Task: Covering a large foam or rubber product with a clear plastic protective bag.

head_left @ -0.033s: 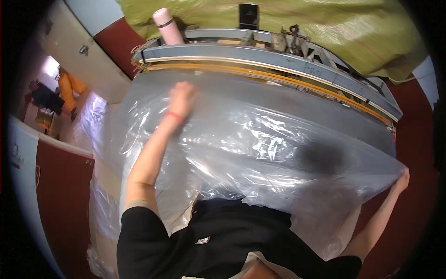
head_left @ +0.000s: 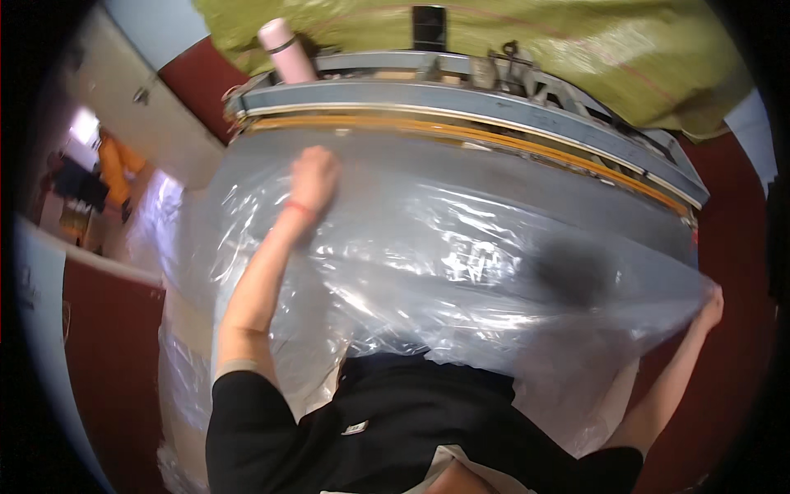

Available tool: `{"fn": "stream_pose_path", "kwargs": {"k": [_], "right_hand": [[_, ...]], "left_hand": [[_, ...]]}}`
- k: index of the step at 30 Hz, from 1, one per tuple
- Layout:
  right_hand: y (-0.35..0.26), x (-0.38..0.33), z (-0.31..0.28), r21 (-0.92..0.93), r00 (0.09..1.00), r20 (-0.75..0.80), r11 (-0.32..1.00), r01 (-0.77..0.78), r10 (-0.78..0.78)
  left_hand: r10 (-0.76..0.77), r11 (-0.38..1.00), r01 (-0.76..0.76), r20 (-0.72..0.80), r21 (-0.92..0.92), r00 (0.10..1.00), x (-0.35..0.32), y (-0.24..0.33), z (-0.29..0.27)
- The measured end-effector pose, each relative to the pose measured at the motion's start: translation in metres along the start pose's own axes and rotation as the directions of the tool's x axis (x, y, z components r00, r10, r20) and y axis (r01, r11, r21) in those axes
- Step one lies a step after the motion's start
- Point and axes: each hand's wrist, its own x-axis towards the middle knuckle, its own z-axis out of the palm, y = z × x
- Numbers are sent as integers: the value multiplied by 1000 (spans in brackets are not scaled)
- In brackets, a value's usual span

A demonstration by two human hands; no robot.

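Observation:
A large clear plastic sheet [head_left: 444, 255] lies crumpled over a grey work surface [head_left: 510, 177] in front of me. My left hand [head_left: 313, 177], with a red band at the wrist, is stretched forward and closed in a fist on the sheet near its far edge. My right hand [head_left: 709, 309] is out to the right, pinching the sheet's right edge and holding it taut. The sheet hangs down over my dark top at the near side.
An orange strip [head_left: 461, 132] and a grey metal rail [head_left: 461, 99] run along the back of the surface. A pink bottle [head_left: 284, 49] and a black object [head_left: 428, 26] stand behind, before an olive-green cloth [head_left: 592, 49]. A person in orange [head_left: 115, 169] is far left.

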Motion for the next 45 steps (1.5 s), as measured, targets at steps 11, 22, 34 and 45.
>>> {"fn": "stream_pose_path", "kwargs": {"k": [11,22,34,45], "right_hand": [[18,-44,252,-410,921,17,837,362,-390],[22,-26,270,-325,899,-160,881,343,-409],[23,16,225,-396,933,-134,881,259,-334],[-207,-353,392,349,88,654,403,846,-751]], "left_hand": [[-697,486,392,-77,-781,713,33,-131,52],[-653,495,275,-145,-824,743,56,-140,74],[-720,378,313,-64,-871,691,66,-108,58],[-515,309,124,-56,-943,855,-18,-59,-97]]}}
